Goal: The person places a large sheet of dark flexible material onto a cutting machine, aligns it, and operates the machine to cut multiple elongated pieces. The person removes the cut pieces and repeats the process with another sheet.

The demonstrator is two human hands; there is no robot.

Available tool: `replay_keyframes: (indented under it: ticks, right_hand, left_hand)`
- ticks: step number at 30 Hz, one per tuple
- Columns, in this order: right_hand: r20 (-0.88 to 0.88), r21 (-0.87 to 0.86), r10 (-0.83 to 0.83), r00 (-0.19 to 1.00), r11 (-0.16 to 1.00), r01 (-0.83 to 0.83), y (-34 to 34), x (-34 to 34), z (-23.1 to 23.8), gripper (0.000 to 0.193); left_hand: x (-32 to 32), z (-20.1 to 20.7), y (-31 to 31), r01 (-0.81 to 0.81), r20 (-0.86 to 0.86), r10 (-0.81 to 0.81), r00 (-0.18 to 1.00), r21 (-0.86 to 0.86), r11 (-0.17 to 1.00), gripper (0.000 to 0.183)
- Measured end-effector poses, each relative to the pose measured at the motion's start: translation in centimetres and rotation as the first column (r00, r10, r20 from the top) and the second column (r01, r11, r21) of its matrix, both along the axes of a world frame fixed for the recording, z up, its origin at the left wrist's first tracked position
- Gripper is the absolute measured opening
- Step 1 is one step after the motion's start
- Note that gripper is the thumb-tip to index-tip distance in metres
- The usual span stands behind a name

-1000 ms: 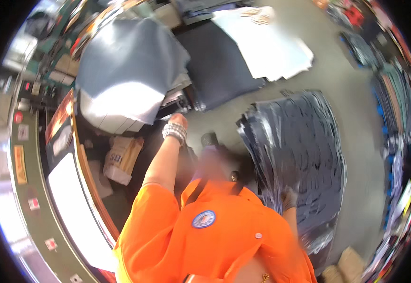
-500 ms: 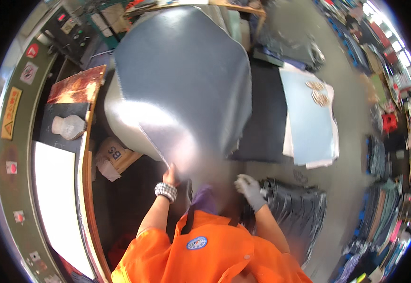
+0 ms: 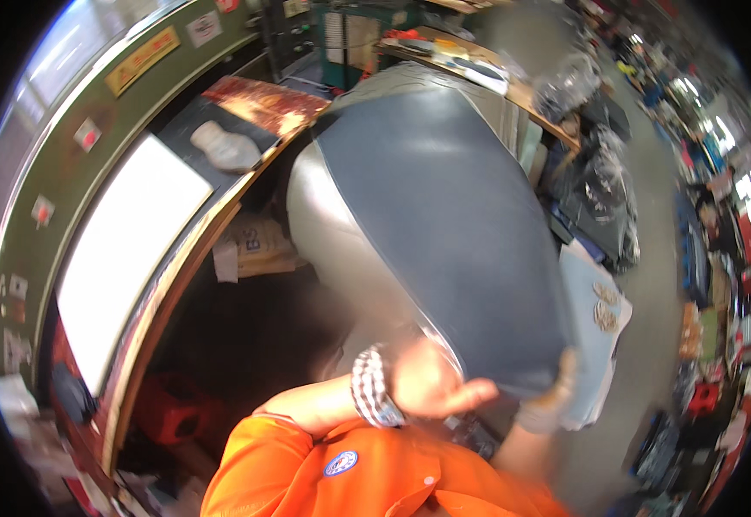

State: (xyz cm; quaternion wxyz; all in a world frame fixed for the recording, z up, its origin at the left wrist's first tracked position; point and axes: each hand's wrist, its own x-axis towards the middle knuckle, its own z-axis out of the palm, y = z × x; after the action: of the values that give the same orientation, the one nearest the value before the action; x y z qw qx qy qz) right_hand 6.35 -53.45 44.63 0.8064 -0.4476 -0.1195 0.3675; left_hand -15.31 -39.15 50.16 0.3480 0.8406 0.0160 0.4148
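Note:
A large dark blue-grey sheet (image 3: 453,207), smooth like leather, stretches away in front of me and hangs over a paler grey sheet (image 3: 328,228). My left hand (image 3: 431,379), bare with a checked band at the wrist, is closed on its near left edge, thumb pointing right. At the near right corner my right hand (image 3: 550,403), in a pale glove, grips the same sheet; motion blurs its fingers. Between the two hands the sheet's near edge runs across, partly hidden by my left hand.
On the left, a machine bench holds a white board (image 3: 134,258) and a foot-shaped pattern (image 3: 225,148). A tan sack (image 3: 259,246) lies beneath. To the right are a light blue sheet (image 3: 582,284) with ring-like pieces (image 3: 605,314) and plastic-wrapped bundles (image 3: 604,189). A wooden table (image 3: 522,90) stands behind.
My right hand has come from beside the dark stack to the sheet's near right corner. My left hand has moved right with its edge, uncovering more of the paler sheet. The view has turned.

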Motion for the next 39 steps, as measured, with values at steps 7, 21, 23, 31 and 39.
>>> replay_keyframes:
  ticks: [7, 21, 23, 31, 39]
  right_hand:
    - [0.304, -0.194, -0.145, 0.941, 0.958, 0.21, -5.4, 6.2, -0.6, 0.051]
    - [0.841, -0.121, 0.31, 0.442, 0.906, -0.405, 15.6, -13.5, 18.1, 0.044]
    - [0.897, -0.122, 0.33, 0.294, 0.824, -0.553, 19.8, -20.5, 22.1, 0.044]
    - [0.742, -0.498, 0.541, -0.395, 0.05, -0.866, 40.5, -61.0, 24.2, 0.04]
    - [0.659, -0.663, 0.607, -0.444, 0.748, 0.038, 50.5, -52.7, -3.3, 0.052]
  left_hand:
    - [-8.2, 6.1, -5.0, -0.159, 0.437, -0.013, 0.899, 0.354, 0.922, 0.065]
    - [-26.4, -7.0, -5.8, -0.352, -0.506, -0.162, 0.847, -0.763, 0.542, 0.04]
    - [-30.5, -7.4, -5.8, -0.317, -0.333, 0.081, 0.939, -0.755, 0.574, 0.032]
    - [-53.9, -8.6, -9.1, -0.131, -0.021, 0.794, 0.608, -0.989, 0.074, 0.03]
    - [-64.1, -12.2, -13.7, -0.017, -0.355, 0.914, 0.197, -0.933, -0.359, 0.036]
